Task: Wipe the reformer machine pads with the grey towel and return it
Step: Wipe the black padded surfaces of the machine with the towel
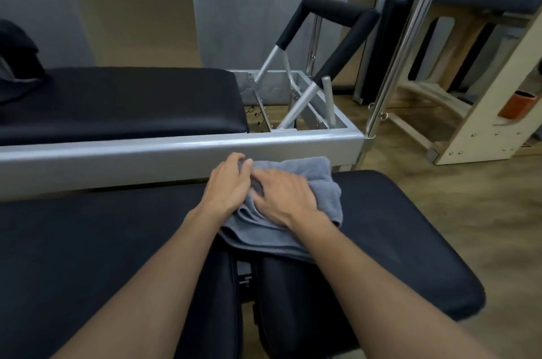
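Grey terry towel bunched on black pad; left fingers grip, right fingers flat.

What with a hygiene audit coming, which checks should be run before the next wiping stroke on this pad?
1. The grey towel lies on the near black pad: ok.
2. The left hand grips the towel's far edge: ok.
3. The right hand presses flat on the towel: ok.
4. The towel is folded in layers under the hands: ok.
5. The far black pad is already wiped: cannot tell.
6. A place to return the towel is in view: cannot tell.
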The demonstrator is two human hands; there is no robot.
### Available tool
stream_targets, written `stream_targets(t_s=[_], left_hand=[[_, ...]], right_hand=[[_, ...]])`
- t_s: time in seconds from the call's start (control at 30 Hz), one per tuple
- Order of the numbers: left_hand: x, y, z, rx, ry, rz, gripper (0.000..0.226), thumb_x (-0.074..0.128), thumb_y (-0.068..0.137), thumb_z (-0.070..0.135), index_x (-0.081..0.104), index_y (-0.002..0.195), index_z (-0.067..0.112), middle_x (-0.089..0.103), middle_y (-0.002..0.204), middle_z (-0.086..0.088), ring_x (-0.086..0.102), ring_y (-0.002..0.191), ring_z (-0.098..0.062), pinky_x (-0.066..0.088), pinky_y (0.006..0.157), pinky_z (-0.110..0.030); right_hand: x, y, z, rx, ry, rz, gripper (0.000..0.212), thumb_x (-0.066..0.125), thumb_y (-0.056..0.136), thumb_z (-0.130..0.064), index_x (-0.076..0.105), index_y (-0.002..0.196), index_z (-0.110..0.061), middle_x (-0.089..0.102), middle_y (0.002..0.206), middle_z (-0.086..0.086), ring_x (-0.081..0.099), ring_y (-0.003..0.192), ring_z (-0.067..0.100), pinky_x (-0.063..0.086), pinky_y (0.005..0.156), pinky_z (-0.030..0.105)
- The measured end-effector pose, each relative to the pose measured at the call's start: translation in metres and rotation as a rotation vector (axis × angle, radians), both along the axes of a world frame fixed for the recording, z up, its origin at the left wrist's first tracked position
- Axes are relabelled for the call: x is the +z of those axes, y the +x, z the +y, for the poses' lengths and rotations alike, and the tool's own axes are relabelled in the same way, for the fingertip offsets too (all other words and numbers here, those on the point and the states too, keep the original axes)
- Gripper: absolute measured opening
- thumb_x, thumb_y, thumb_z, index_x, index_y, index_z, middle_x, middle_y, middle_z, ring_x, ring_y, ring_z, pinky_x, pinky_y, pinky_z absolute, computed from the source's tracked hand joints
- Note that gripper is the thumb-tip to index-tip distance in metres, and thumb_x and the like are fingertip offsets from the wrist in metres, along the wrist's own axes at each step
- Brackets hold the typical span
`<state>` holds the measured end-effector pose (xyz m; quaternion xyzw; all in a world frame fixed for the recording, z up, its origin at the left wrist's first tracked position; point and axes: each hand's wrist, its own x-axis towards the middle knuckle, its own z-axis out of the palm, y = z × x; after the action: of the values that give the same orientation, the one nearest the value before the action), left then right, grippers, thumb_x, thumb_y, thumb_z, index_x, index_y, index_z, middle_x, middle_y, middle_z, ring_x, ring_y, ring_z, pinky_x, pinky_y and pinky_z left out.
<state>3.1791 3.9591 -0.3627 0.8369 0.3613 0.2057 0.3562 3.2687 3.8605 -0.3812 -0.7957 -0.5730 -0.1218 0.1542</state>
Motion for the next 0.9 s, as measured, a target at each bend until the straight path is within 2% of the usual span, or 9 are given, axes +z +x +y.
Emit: stream_targets(t_s=[0.17,0.3,0.37,0.43,0.5,0.57,0.7,0.77,0.9], left_hand=[[0.009,-0.007,-0.011,-0.076,-0.027,0.087,0.056,0.064,0.089,0.042,0.052,0.136,0.013,0.060,0.131,-0.011,0.055,0.120,-0.024,0.040,0.094,-0.028],[0.028,-0.006,-0.013,-0.289,-0.018,0.325,0.047,0.077,0.073,0.052,0.074,0.105,0.018,0.072,0.097,0.002,0.064,0.089,-0.011,0.049,0.077,-0.025],[0.038,-0.004,-0.009,-0.360,-0.050,0.432,0.038,0.080,0.070,0.049,0.076,0.092,0.018,0.073,0.092,0.002,0.066,0.090,-0.014,0.055,0.082,-0.033],[0.044,-0.001,-0.010,-0.387,-0.074,0.502,0.026,0.080,0.073,0.042,0.073,0.083,0.020,0.071,0.088,0.002,0.065,0.091,-0.017,0.054,0.084,-0.037],[0.045,0.004,-0.015,-0.408,-0.029,0.512,0.021,0.076,0.079,0.037,0.064,0.084,0.020,0.067,0.090,0.002,0.062,0.089,-0.017,0.050,0.077,-0.035],[0.044,0.008,-0.020,-0.423,0.038,0.470,0.018,0.071,0.085,0.035,0.059,0.090,0.021,0.063,0.093,0.002,0.059,0.087,-0.015,0.047,0.072,-0.032],[0.061,0.014,-0.029,-0.327,0.171,0.272,0.018,0.067,0.088,0.031,0.058,0.097,0.020,0.064,0.099,-0.002,0.062,0.093,-0.023,0.052,0.084,-0.044],[0.086,0.018,-0.034,-0.236,0.360,0.121,0.019,0.066,0.087,0.031,0.057,0.099,0.019,0.067,0.101,-0.008,0.062,0.096,-0.032,0.051,0.084,-0.045],[0.139,0.008,-0.046,-0.181,0.524,-0.308,0.018,0.072,0.078,0.034,0.060,0.089,0.024,0.066,0.086,0.006,0.062,0.085,-0.020,0.051,0.072,-0.035]], right_hand=[[0.010,-0.038,-0.056,0.169,-0.012,0.081,0.026,0.047,0.090,-0.041,0.058,0.098,-0.019,0.066,0.087,0.006,0.061,0.075,0.030,0.043,0.058,0.038],[0.025,-0.031,-0.098,0.189,0.007,0.326,0.028,0.042,0.095,-0.043,0.058,0.080,-0.025,0.064,0.081,-0.005,0.056,0.075,0.015,0.045,0.069,0.040],[0.032,-0.004,-0.095,0.077,0.109,0.322,0.018,0.048,0.094,-0.030,0.065,0.098,-0.033,0.066,0.094,-0.008,0.055,0.086,0.012,0.045,0.078,0.039],[0.040,0.021,-0.084,-0.077,-0.025,0.207,0.047,0.053,0.086,-0.022,0.052,0.131,-0.036,0.059,0.126,-0.008,0.048,0.114,0.015,0.035,0.092,0.043],[0.043,0.039,-0.070,-0.170,-0.255,0.245,0.066,0.056,0.079,-0.027,0.039,0.142,-0.037,0.051,0.139,-0.006,0.041,0.127,0.020,0.027,0.096,0.047],[0.044,0.048,-0.061,-0.206,-0.349,0.305,0.062,0.059,0.074,-0.033,0.045,0.135,-0.033,0.062,0.120,-0.005,0.050,0.118,0.022,0.025,0.089,0.046],[0.072,0.055,-0.056,-0.233,-0.265,0.302,0.011,0.063,0.075,-0.032,0.056,0.074,-0.024,0.056,0.071,-0.007,0.055,0.077,0.020,0.032,0.067,0.031],[0.106,0.059,-0.058,-0.264,-0.068,0.219,0.013,0.065,0.074,-0.028,0.054,0.070,-0.022,0.053,0.068,-0.004,0.052,0.068,0.020,0.031,0.052,0.024],[0.169,0.049,-0.077,-0.221,0.316,-0.094,0.016,0.061,0.069,-0.030,0.059,0.083,-0.021,0.051,0.082,-0.001,0.045,0.077,0.019,0.038,0.061,0.032]])
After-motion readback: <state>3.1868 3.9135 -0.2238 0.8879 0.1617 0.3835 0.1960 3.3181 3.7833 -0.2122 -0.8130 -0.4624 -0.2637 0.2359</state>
